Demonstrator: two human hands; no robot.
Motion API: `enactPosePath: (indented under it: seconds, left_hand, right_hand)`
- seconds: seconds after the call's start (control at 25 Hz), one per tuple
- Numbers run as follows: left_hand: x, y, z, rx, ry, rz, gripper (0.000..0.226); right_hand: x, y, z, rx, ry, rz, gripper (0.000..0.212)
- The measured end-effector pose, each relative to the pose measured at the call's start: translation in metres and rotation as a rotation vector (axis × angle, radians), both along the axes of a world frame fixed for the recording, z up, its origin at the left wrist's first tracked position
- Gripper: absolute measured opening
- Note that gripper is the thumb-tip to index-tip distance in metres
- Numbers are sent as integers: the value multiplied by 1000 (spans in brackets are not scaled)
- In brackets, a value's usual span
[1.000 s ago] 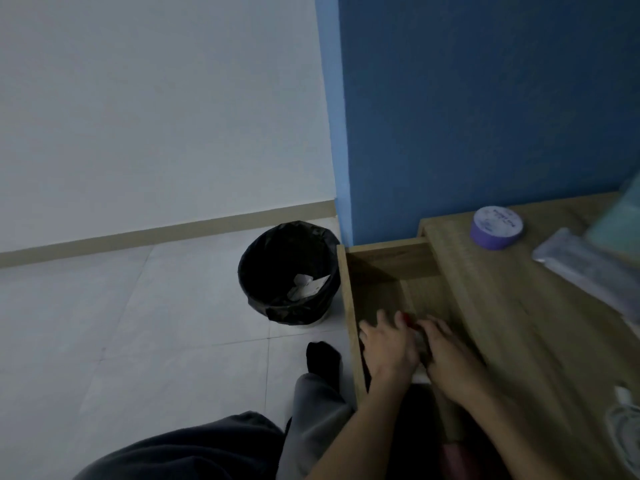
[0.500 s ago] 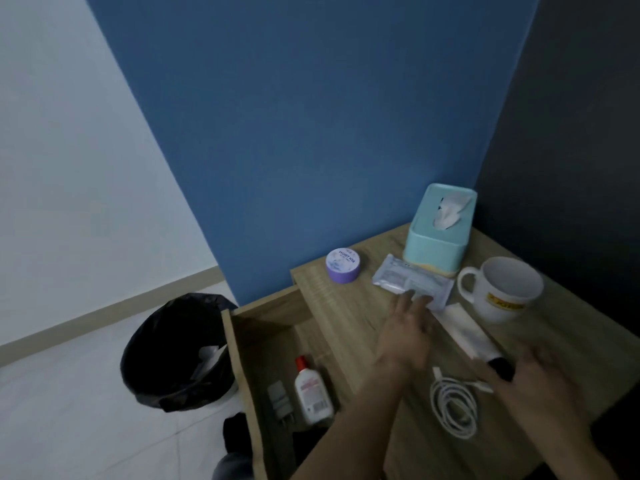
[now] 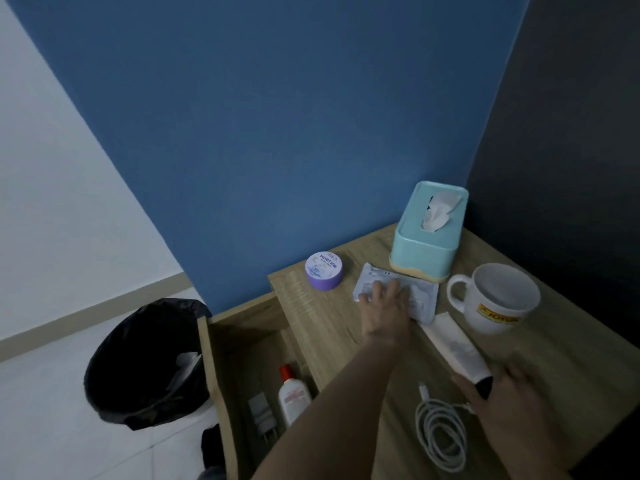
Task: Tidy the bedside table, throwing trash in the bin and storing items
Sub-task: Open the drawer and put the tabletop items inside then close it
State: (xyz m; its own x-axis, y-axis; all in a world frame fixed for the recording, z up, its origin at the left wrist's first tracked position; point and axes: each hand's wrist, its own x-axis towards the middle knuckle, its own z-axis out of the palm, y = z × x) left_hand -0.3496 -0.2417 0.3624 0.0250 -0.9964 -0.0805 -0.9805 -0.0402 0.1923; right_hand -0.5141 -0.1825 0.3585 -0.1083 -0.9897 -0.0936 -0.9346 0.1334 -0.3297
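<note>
On the wooden bedside table (image 3: 332, 327) my left hand (image 3: 386, 311) lies flat with fingers spread on a clear plastic packet (image 3: 420, 299). My right hand (image 3: 509, 396) rests, fingers apart, on the black cap end of a white tube (image 3: 453, 344), beside a coiled white cable (image 3: 441, 433). A purple round jar (image 3: 323, 270), a teal tissue box (image 3: 427, 233) and a white mug (image 3: 498, 299) stand on the tabletop. The open drawer (image 3: 242, 355) holds a white bottle with a red cap (image 3: 292, 396) and a grey plug adapter (image 3: 262, 415).
A black-lined bin (image 3: 147, 362) with a bit of white paper in it stands on the tiled floor left of the drawer. A blue wall rises behind the table, a dark wall on its right. My dark trouser leg shows at the bottom edge.
Both hands came out of the drawer up to the tabletop. The left hand moved onto the packet and the right hand down onto the tube's cap. The view swung right.
</note>
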Motion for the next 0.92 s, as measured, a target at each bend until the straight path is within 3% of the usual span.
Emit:
enactPosePath:
  seconds: [0.2,0.36,0.48,0.68,0.76,0.92]
  left_hand:
    - [9,6,-14,-43,79,-10,47]
    - [25,30,-12,-66,153,-13,54]
    - [33,48,-6,-28,247,76,74]
    - [46,89,1,-26,341,401,87]
    - [56,108,1,-85,514,608,89]
    - [91,142,-5,-168,950,946,90]
  right_hand:
    - [0,0,7,30,-59,6,38]
    - [-6,2,11,66,-150,17,45]
    - [-6,14,22,30,-136,3,43]
    - [13,30,40,120,-220,-39,61]
    - [30,36,31,81,-225,25,72]
    - [69,67,32,-14,-333,287,55]
